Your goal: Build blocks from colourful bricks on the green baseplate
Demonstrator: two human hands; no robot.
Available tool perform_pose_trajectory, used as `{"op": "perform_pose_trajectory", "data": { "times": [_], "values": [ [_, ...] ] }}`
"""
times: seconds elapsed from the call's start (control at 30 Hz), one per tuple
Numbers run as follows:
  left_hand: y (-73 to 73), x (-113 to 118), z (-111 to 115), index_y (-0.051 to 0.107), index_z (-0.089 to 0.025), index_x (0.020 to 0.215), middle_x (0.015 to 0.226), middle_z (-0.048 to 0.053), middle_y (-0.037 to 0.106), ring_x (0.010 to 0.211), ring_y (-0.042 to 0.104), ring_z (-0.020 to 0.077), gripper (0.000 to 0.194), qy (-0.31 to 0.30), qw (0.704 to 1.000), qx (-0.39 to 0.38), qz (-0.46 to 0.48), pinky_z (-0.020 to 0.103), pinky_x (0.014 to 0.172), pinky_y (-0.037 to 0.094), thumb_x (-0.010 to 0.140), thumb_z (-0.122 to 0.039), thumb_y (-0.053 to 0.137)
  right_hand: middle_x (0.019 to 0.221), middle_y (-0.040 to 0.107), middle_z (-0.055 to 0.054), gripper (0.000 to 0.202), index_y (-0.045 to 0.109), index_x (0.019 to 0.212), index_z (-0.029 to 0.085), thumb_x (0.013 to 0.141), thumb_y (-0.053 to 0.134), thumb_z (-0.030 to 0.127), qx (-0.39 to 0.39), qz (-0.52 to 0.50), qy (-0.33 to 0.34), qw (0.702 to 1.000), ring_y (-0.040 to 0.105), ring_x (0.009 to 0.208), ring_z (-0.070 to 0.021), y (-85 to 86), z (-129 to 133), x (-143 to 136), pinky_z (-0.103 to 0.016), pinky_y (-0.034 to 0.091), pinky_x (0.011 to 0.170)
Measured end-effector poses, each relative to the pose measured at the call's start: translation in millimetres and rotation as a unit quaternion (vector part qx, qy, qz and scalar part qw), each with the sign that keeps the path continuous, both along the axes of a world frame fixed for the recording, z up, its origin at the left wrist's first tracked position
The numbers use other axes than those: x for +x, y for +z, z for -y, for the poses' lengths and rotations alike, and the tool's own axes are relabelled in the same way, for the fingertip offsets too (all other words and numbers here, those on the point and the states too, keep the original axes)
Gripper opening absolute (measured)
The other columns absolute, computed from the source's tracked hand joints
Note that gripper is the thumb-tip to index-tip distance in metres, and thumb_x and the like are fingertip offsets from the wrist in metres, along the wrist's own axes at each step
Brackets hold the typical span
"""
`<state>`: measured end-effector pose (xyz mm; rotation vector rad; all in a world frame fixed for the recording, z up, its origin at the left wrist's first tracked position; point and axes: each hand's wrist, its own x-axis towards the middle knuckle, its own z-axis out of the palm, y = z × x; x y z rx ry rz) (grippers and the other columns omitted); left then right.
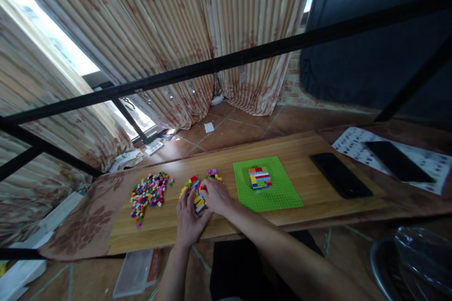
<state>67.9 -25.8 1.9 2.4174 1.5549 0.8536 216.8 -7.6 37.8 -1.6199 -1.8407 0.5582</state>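
Note:
Both hands are at a pile of larger coloured bricks (pixel 199 203) in the middle of the wooden board. My left hand (pixel 189 218) rests at the pile's near left side, fingers apart. Reaching in from the right, my right hand (pixel 214 195) has its fingers bent together over the bricks; what they hold, if anything, is too small to name. To the right lies a green baseplate (pixel 282 193) with a block of red, white, blue, yellow and orange bricks (pixel 260 178) on it. A heap of small coloured pieces (pixel 150 191) sits on the left.
A dark phone (pixel 341 175) lies on the board's right part. Beyond it, another dark device (pixel 398 161) rests on a printed sheet (pixel 438 169). A clear plastic box (pixel 133 273) is below the board's near left edge. A black rail (pixel 226 60) crosses behind.

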Motion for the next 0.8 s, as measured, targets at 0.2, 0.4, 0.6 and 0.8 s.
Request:
{"op": "perform_pose_trajectory", "data": {
  "times": [0.2, 0.4, 0.6, 0.8],
  "values": [
    [-2.0, 15, 8, 0.048, -0.02, 0.128, 0.129, 0.013, 0.052, 0.122, 0.046, 0.0267, 0.053, 0.01, 0.994, 0.059, 0.094, 0.047, 0.101, 0.038, 0.077, -0.032, 0.06, 0.089, 0.065, -0.002, 0.006, 0.06, 0.086, 0.02, 0.084, 0.055, 0.02, 0.003, -0.038, -0.002, 0.999, 0.058, 0.086, -0.0147, -1.3, 25, -4, -0.025, 0.038, 0.075],
    [1.8, 29, 10, 0.057, -0.02, 0.117, 0.111, 0.009, 0.065, 0.106, 0.058, 0.0241, 0.036, -0.023, 0.995, 0.035, 0.093, 0.047, 0.099, 0.04, 0.082, -0.02, 0.052, 0.085, 0.065, -0.003, 0.005, 0.061, 0.08, 0.02, 0.079, 0.057, 0.017, -0.006, -0.128, -0.042, 0.991, 0.057, 0.083, -0.0167, -1.7, 37, 2, -0.027, 0.037, 0.074],
    [18.5, 35, 10, 0.057, -0.022, 0.121, 0.119, 0.009, 0.063, 0.111, 0.057, 0.0218, 0.037, -0.074, 0.992, -0.015, 0.1, 0.04, 0.096, 0.046, 0.085, -0.022, 0.049, 0.071, 0.064, 0.0, 0.01, 0.063, 0.073, 0.019, 0.079, 0.055, 0.017, -0.022, -0.206, -0.023, 0.978, 0.055, 0.068, -0.0135, 2.5, 36, 21, -0.024, 0.037, 0.065],
    [26.2, 44, 8, 0.058, -0.023, 0.12, 0.114, 0.007, 0.065, 0.107, 0.06, 0.0196, 0.034, -0.09, 0.985, -0.03, 0.147, 0.037, 0.096, 0.047, 0.087, -0.027, 0.052, 0.066, 0.061, 0.002, 0.015, 0.065, 0.079, 0.018, 0.077, 0.056, 0.03, -0.083, -0.462, -0.007, 0.883, 0.055, 0.061, -0.0118, 2.7, 36, 35, -0.023, 0.04, 0.057]
  ]
}}
